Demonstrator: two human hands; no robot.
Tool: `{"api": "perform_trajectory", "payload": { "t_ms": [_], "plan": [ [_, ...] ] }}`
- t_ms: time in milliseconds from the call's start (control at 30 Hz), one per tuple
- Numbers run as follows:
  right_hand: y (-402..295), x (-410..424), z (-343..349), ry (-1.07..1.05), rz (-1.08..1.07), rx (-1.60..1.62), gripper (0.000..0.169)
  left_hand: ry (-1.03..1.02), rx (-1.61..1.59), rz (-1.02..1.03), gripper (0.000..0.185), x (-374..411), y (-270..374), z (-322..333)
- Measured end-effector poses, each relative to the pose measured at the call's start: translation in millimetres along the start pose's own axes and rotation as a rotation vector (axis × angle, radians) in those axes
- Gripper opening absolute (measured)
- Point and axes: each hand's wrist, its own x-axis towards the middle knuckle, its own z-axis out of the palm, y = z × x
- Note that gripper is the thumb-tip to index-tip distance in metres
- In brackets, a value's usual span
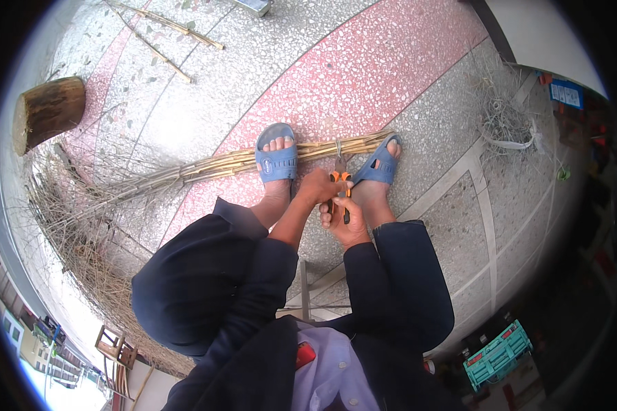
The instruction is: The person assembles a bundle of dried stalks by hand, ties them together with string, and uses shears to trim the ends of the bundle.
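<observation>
A pair of pliers [341, 164] with orange and black handles points away from me, its jaws at a wire loop [338, 146] around a bundle of thin dry stalks [221, 163]. My right hand [348, 222] is closed around the lower handles. My left hand [318, 186] grips the upper handles from the left, thumb lying across them. The bundle lies on the floor, under my left blue sandal [277, 154]; its cut ends meet the front of my right sandal [383, 164]. Whether the jaws clamp the wire is too small to tell.
Brushy twigs [97, 257] spread at the left. A log section [51, 113] lies at the upper left, near loose stalks [169, 23]. A tangle of wire [504, 120] sits to the right. Behind me on the right is a turquoise crate [498, 354].
</observation>
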Motion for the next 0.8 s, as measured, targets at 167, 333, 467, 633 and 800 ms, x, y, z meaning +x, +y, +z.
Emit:
{"api": "perform_trajectory", "payload": {
  "t_ms": [167,333,467,633,800],
  "plan": [
    [-5.9,1.1,-18.7,0.185,-0.036,-0.254,0.025,-0.035,-0.459,-0.002,0.062,-11.6,0.0,17.8],
    [-4.4,17.2,-15.8,0.634,-0.322,-1.318,0.051,0.106,-0.290,0.023,0.064,5.2,-27.6,36.0],
    [-16.3,10.2,3.4,0.602,-0.435,-1.661,0.063,0.149,-0.319,0.020,0.066,11.9,-23.9,47.3],
    [-38.8,3.3,12.8,0.482,-0.354,-2.190,0.045,0.293,-0.211,0.029,0.071,23.4,-23.0,69.3],
    [-57.8,-1.2,43.0,0.425,-0.135,-2.454,0.042,0.419,-0.258,0.024,0.068,13.9,-2.4,76.9]
  ]
}}
